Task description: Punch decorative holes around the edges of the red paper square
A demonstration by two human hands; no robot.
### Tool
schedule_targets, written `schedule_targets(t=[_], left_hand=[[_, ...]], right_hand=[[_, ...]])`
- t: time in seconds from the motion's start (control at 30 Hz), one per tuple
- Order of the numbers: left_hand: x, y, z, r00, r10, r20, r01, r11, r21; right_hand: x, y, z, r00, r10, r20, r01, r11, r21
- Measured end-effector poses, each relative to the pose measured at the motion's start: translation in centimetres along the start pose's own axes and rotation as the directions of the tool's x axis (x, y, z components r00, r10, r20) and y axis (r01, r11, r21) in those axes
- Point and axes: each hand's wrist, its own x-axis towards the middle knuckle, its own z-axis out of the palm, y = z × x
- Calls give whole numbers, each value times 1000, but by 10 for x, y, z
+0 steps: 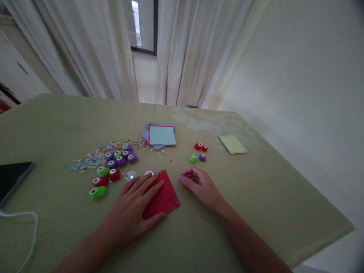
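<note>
My left hand (138, 204) lies flat on a red square sheet of paper (163, 195), its fingers spread. Small holes run along the right and lower edges of the sheet. My right hand (200, 185) is closed just right of the paper, pinching a small purple object (182, 178) that is mostly hidden by the fingers. Beyond the left fingertips are a clear round disc (131, 176) and a second round white piece (149, 173), partly covered. Past the right hand sit a green one-eyed figure (192, 158), a purple one-eyed figure (203, 157) and two red one-eyed figures (198, 146).
Several purple, green and red one-eyed figures (121, 160) cluster at left, beside scattered colourful confetti (93, 158). Stacked coloured paper squares (162, 135) lie behind. A yellowish square pad (232, 144) is at right. A dark tablet (14, 178) and white cable (35, 223) lie far left.
</note>
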Motion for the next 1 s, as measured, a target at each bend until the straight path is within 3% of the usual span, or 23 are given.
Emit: schedule_targets(t=[0.17,0.43,0.7,1.0], left_hand=[[-1,0,1,999,-32,-6,31,999,-29],[2,3,-1,999,-28,-34,27,999,-44],[1,5,-1,999,-24,-43,22,999,-42],[1,6,1,999,0,-39,0,1000,7]], right_hand=[[-1,0,2,998,2,58,2,998,-55],[-4,-3,8,996,31,84,-33,999,25],[-5,-4,12,995,14,98,-20,998,54],[-8,-2,14,997,-14,76,15,1000,-21]])
